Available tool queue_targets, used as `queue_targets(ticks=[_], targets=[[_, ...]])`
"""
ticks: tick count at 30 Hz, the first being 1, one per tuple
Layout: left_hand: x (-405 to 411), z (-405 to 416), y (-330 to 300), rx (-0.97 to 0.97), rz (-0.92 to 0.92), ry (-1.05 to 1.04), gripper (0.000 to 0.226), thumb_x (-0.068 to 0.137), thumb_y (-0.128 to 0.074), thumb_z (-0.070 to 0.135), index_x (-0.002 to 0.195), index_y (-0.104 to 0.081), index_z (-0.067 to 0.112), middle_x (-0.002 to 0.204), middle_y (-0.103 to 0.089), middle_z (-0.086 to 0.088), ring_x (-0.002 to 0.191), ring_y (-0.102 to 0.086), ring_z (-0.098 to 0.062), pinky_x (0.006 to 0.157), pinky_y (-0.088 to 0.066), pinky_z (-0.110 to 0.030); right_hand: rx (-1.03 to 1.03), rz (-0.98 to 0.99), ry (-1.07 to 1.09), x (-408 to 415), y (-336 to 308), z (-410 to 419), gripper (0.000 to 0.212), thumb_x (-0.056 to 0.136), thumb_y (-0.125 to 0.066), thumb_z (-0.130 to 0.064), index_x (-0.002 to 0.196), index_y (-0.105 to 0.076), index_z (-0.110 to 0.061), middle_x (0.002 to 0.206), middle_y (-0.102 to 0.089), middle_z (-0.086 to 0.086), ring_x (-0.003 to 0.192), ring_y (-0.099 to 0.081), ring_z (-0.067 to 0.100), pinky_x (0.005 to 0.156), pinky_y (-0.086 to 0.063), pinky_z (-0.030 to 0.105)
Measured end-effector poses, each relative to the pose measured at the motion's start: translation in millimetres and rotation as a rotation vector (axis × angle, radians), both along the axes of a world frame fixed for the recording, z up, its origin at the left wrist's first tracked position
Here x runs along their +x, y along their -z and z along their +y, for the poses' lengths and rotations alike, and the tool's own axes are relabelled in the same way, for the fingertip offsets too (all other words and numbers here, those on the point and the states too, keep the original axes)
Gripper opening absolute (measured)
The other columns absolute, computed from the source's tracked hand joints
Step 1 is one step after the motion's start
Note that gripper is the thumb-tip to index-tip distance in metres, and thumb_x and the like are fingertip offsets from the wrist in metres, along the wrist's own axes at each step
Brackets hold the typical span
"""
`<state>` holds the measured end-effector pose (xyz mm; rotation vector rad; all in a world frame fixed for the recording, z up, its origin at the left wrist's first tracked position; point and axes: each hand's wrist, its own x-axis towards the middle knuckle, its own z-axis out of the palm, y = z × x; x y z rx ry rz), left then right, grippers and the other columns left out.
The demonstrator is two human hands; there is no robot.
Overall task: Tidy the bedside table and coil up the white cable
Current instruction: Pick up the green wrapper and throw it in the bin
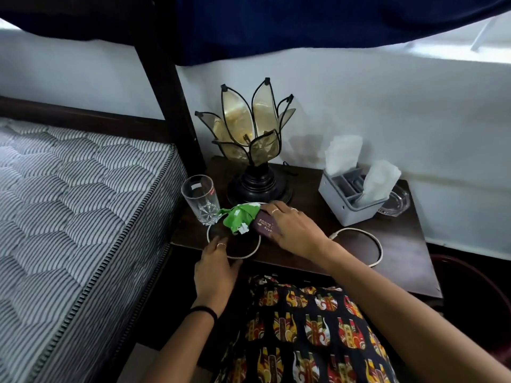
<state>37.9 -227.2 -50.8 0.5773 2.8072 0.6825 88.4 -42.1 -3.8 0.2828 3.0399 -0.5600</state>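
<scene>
On the dark wooden bedside table (401,244) the white cable (378,246) lies in loose loops, one near the front left corner and one at the right. My right hand (293,230) lies over a maroon box (264,226) with gold lettering, fingers curled round its far edge. A crumpled green wrapper (239,217) lies just left of the box, over the cable. My left hand (215,272) rests at the table's front left edge, fingers straight, touching the cable loop there.
A clear drinking glass (200,199) stands at the table's left edge beside the striped mattress (69,203). A petal-shaped lamp (254,150) stands at the back. A grey tissue holder (348,200) and a glass ashtray (395,201) sit at the back right. A dark bin (475,299) stands right of the table.
</scene>
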Motion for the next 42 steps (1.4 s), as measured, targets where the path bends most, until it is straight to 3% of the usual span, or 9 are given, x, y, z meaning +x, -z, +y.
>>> queue_targets(ticks=[3,8,16,21,24,27,30,35,42], targets=[[-8.9,-3.0,8.3,-0.123,-0.063,0.074,0.073,0.083,-0.066,0.038,0.144,-0.030,0.018,0.155,-0.025,-0.001,0.143,-0.019,-0.017,0.110,-0.032,-0.044,0.024,-0.051,-0.030,-21.9,8.0,-11.4,0.074,0.089,-0.059,-0.022,0.149,-0.017,-0.030,0.157,-0.021,0.003,0.142,-0.026,0.030,0.116,-0.026,0.043],[-16.8,-4.0,16.9,-0.267,-0.056,0.147,0.067,0.088,-0.060,0.036,0.145,-0.028,0.020,0.156,-0.022,0.002,0.144,-0.014,-0.014,0.114,-0.025,-0.040,0.066,-0.121,-0.081,-50.6,24.8,-25.4,0.084,0.086,-0.064,-0.020,0.149,-0.012,-0.041,0.161,-0.006,0.000,0.147,-0.010,0.033,0.118,-0.017,0.050],[-24.4,1.8,12.6,-0.393,-0.025,0.195,0.056,0.089,-0.058,0.032,0.140,-0.035,0.024,0.150,-0.032,0.004,0.138,-0.028,-0.015,0.107,-0.031,-0.040,0.151,-0.006,-0.030,-67.5,32.5,-30.0,0.045,0.086,-0.058,-0.017,0.130,-0.052,-0.023,0.135,-0.047,0.004,0.127,-0.043,0.032,0.101,-0.040,0.044],[-25.1,7.5,7.1,-0.441,0.003,0.206,0.049,0.088,-0.060,0.032,0.133,-0.044,0.021,0.138,-0.044,0.001,0.128,-0.042,-0.018,0.100,-0.037,-0.038,-0.169,0.284,0.157,-57.4,19.5,-17.3,0.035,0.080,-0.060,-0.001,0.110,-0.066,-0.018,0.118,-0.064,0.003,0.103,-0.063,0.025,0.086,-0.052,0.037],[-26.0,15.3,1.3,-0.507,-0.013,0.199,0.039,0.087,-0.060,0.031,0.123,-0.052,0.019,0.130,-0.051,-0.002,0.122,-0.049,-0.021,0.098,-0.039,-0.038,-0.546,0.429,0.369,-42.9,7.7,-9.3,0.026,0.081,-0.064,0.000,0.097,-0.071,-0.019,0.099,-0.069,-0.004,0.081,-0.063,-0.001,0.074,-0.049,0.016],[-24.3,27.1,-3.2,-0.576,-0.017,0.218,0.030,0.090,-0.055,0.024,0.119,-0.055,0.019,0.128,-0.055,-0.003,0.120,-0.051,-0.021,0.099,-0.037,-0.038,-0.985,0.458,0.563,-19.5,-2.3,3.1,0.017,0.084,-0.067,-0.004,0.090,-0.069,-0.020,0.097,-0.068,0.006,0.085,-0.068,0.016,0.074,-0.057,0.033],[-17.4,39.0,-8.2,-0.615,-0.017,0.276,0.030,0.091,-0.051,0.025,0.120,-0.053,0.019,0.126,-0.055,-0.004,0.119,-0.053,-0.024,0.098,-0.037,-0.039,-1.321,0.485,0.695,12.0,-10.1,17.0,0.015,0.086,-0.065,-0.002,0.088,-0.068,-0.016,0.092,-0.068,0.013,0.077,-0.071,0.018,0.061,-0.059,0.030],[4.8,64.4,-15.4,-0.600,-0.075,0.329,0.032,0.089,-0.054,0.026,0.119,-0.053,0.017,0.127,-0.054,-0.006,0.118,-0.052,-0.027,0.095,-0.041,-0.041,-1.422,0.567,0.807,85.7,-12.0,51.0,0.019,0.086,-0.061,0.002,0.086,-0.064,-0.016,0.076,-0.071,0.000,0.070,-0.070,0.012,0.057,-0.057,0.028],[16.9,82.3,-16.0,-0.596,-0.079,0.282,0.034,0.085,-0.059,0.032,0.115,-0.058,0.014,0.122,-0.058,-0.009,0.113,-0.055,-0.031,0.088,-0.044,-0.039,-1.383,0.688,1.081,221.3,7.7,115.0,0.038,0.085,-0.043,0.017,0.082,-0.064,-0.014,0.082,-0.073,0.006,0.074,-0.073,0.015,0.066,-0.060,0.026]])
